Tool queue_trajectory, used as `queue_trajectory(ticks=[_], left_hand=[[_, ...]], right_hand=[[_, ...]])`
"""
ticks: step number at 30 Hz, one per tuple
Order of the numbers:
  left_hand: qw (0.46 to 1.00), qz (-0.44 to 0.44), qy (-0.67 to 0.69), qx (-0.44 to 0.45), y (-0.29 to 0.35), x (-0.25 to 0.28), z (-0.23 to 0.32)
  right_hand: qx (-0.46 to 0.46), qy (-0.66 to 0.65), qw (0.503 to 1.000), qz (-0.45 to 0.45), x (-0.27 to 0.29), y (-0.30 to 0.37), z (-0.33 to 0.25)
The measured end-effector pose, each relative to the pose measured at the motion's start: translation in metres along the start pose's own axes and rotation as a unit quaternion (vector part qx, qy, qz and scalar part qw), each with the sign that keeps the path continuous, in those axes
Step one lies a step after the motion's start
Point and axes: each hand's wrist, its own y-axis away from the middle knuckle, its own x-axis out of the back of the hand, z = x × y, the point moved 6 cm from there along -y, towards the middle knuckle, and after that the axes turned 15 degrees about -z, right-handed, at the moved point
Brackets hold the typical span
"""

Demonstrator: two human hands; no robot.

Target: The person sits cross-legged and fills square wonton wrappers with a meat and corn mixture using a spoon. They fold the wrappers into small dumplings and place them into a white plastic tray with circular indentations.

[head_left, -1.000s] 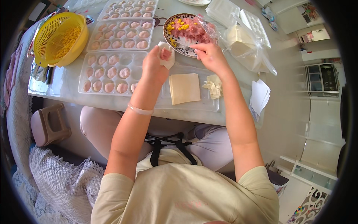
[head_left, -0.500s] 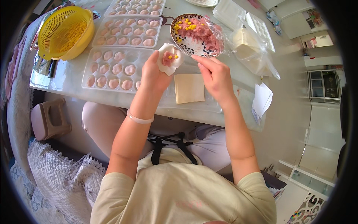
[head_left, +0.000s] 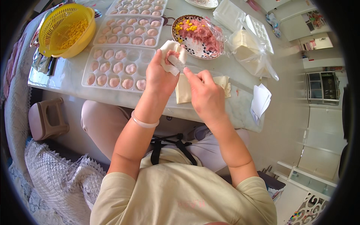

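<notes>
My left hand point(head_left: 158, 72) holds a dumpling wrapper point(head_left: 176, 47), thin and white, opened across the palm and fingers. Pink minced meat point(head_left: 169, 54) sits in its middle. My right hand point(head_left: 207, 93) is closed on a flat, greyish spatula-like blade point(head_left: 175, 63), whose end presses on the meat. Below the hands lies a stack of square wrappers point(head_left: 183, 93), partly hidden by the right hand. More folded wrappers point(head_left: 224, 82) show just right of that hand. Beyond is a patterned plate point(head_left: 192, 49) of minced meat point(head_left: 205, 35) and yellow corn kernels point(head_left: 187, 26).
To the left, compartment trays point(head_left: 112, 87) hold rows of filled dumplings; a few cells in the nearest tray are vacant. A yellow strainer point(head_left: 88, 35) with corn stands far left. At right are a plastic bag of wrappers point(head_left: 243, 43) and white papers point(head_left: 260, 98).
My right hand has moved left and nearer from the plate's edge, bringing the blade onto the meat in the wrapper. Corn kernels that showed on that meat are no longer visible.
</notes>
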Motion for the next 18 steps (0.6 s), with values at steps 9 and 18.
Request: queue_trajectory(ticks=[9,18], left_hand=[[0.999,-0.033,-0.006,-0.027,0.000,0.006,0.013],[0.997,-0.057,-0.039,0.044,0.015,-0.011,0.003]], right_hand=[[0.013,-0.027,0.999,-0.026,0.010,0.018,0.006],[-0.009,-0.211,0.977,0.021,0.026,0.018,0.035]])
